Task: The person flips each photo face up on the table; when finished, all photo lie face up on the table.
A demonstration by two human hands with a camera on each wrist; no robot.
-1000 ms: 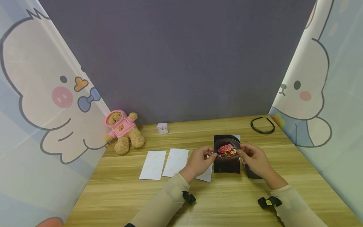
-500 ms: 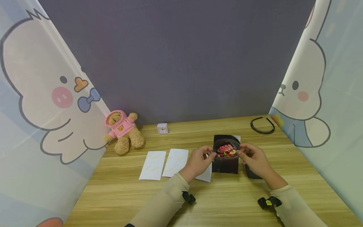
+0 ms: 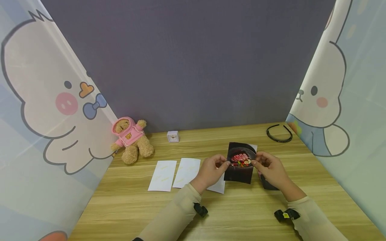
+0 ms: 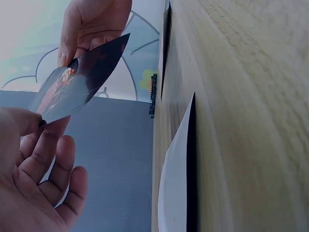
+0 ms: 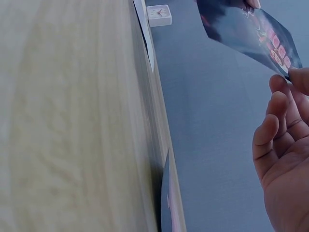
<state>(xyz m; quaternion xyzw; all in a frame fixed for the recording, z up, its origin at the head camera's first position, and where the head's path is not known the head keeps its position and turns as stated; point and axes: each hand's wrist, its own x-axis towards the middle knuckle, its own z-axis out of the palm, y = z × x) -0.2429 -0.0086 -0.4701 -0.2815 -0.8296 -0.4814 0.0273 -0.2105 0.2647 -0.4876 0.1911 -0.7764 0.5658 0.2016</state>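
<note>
A dark photo card (image 3: 239, 174) with a picture of sliced meat and vegetables in a pan is held up off the table. My left hand (image 3: 212, 171) pinches its left edge between thumb and fingers. On the opposite edge, my right hand (image 3: 272, 169) pinches it the same way. The left wrist view shows the card (image 4: 91, 77) slightly bent between both hands. Several white sheets (image 3: 187, 172) lie in a row to the left, one partly hidden behind my left hand. Under my right hand lies another dark picture card (image 3: 267, 183), mostly covered.
A teddy bear (image 3: 131, 139) in a pink hoodie sits at the back left of the wooden table (image 3: 211, 217). Near the back edge stands a small white clock (image 3: 173, 136). A black headband (image 3: 279, 134) lies at the back right, by the patterned side wall.
The photo card has tilted in my hands, its lower edge shifting left and its top edge slightly right. Both hands stay almost in place.
</note>
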